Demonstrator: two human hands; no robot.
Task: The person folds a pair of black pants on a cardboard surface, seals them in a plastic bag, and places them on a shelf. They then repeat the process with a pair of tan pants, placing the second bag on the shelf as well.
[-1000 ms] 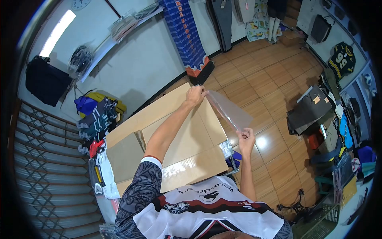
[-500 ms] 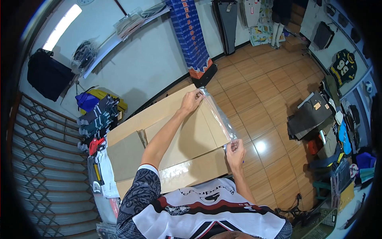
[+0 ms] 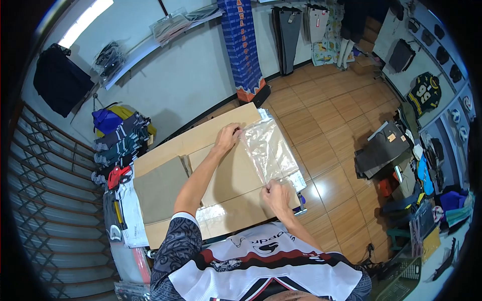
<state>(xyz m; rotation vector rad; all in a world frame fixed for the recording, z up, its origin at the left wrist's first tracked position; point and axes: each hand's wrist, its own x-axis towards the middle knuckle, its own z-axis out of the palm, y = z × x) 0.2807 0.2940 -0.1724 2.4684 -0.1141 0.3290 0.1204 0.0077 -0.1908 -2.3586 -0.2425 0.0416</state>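
A clear plastic bag (image 3: 271, 153) lies over the right end of the cardboard-covered table (image 3: 201, 143). My left hand (image 3: 228, 137) pinches the far corner of the bag's left edge. At the near corner of that same edge, my right hand (image 3: 277, 197) is closed on the plastic. The edge runs fairly straight between my two hands, and the film is wrinkled and shiny. To the left of my left forearm lies a folded olive-brown garment (image 3: 160, 190), flat on the tabletop.
Folded dark clothes (image 3: 120, 145), a red item (image 3: 118, 176) and a white garment (image 3: 134, 215) lie beyond the table's left edge. A blue patterned pillar (image 3: 241, 47) stands past the far end. Tiled floor (image 3: 321, 135) lies to the right, with stacked trousers (image 3: 381, 148) farther over.
Both hands have moved left from the table's right edge, bringing the bag's edge with them. The bag is now spread wider over the tabletop, and the view has shifted slightly.
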